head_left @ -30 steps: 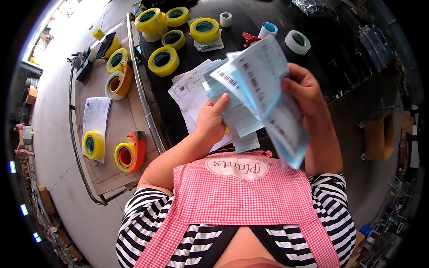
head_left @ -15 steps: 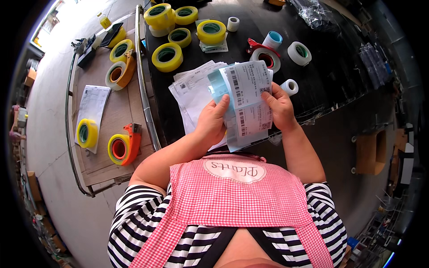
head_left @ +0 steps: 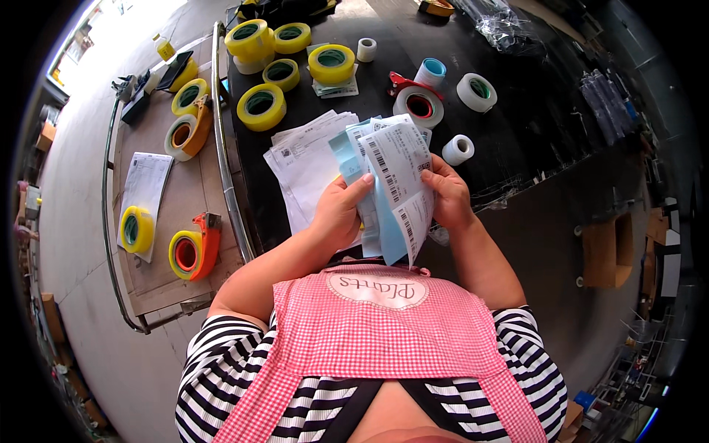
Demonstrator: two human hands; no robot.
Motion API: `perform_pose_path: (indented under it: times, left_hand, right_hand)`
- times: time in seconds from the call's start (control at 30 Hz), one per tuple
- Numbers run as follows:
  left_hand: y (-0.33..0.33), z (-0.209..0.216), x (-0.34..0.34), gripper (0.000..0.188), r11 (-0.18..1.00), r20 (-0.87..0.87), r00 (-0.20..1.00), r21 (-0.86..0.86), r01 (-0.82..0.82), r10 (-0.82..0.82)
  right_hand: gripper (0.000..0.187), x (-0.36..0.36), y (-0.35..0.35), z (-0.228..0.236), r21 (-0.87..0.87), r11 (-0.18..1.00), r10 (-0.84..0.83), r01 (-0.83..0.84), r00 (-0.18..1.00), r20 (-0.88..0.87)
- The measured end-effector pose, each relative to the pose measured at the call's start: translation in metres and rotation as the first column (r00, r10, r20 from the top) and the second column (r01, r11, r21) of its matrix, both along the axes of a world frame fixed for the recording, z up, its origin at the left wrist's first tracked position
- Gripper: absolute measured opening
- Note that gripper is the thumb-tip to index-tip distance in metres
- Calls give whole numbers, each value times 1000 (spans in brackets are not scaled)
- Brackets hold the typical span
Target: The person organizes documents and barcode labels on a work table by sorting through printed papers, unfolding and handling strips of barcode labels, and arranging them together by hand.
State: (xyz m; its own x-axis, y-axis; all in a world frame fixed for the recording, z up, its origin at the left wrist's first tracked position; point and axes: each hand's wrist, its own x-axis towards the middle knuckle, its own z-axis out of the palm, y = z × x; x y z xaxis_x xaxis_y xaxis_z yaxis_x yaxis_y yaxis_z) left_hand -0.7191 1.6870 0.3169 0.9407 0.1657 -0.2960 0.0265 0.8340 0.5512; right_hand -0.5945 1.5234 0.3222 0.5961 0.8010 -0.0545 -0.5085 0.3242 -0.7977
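Observation:
Printed barcode labels (head_left: 402, 166) with light blue backing sheets (head_left: 374, 236) are held up before my apron, fanned slightly apart. My left hand (head_left: 341, 210) is closed on their left side, its thumb lying over the front of the bundle. At the right edge, my right hand (head_left: 449, 196) pinches the top label between thumb and fingers. Behind the bundle, a loose pile of white printed papers (head_left: 289, 166) lies on the black table (head_left: 532, 125). A small white roll (head_left: 458, 150) stands just beyond my right hand.
Several yellow tape rolls (head_left: 261, 108) stand at the table's far left. A red tape dispenser (head_left: 418, 108) and a white tape roll (head_left: 477, 93) are farther right. Left of a metal rail (head_left: 228, 155), a wooden cart holds an orange dispenser (head_left: 207, 247) and papers (head_left: 148, 177).
The top label has swung away from the sheets beneath, its lower end now tilted right and toward me. My hands and the bundle have shifted slightly left and nearer to me.

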Motion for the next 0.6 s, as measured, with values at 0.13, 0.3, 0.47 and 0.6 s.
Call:
perform_pose_path:
  times: [0.13, 0.3, 0.47, 0.6]
  left_hand:
    - [-6, -11, 10, 28, 985, 25, 998, 160, -56, 53]
    - [-22, -21, 35, 25, 967, 35, 987, 202, -158, 155]
    - [-32, -17, 56, 26, 939, -31, 988, 316, -135, 152]
    - [-34, -11, 71, 30, 953, -77, 964, 192, -236, 254]
  right_hand:
    - [35, 5, -5, -3, 34, 999, 18, -15, 996, -86]
    - [31, 21, -4, -20, -23, 1000, 20, -19, 999, 27]
    - [28, 54, -15, -21, -19, 992, 123, -123, 992, 30]
    - [30, 126, -59, -6, 24, 1000, 13, -12, 999, -38]
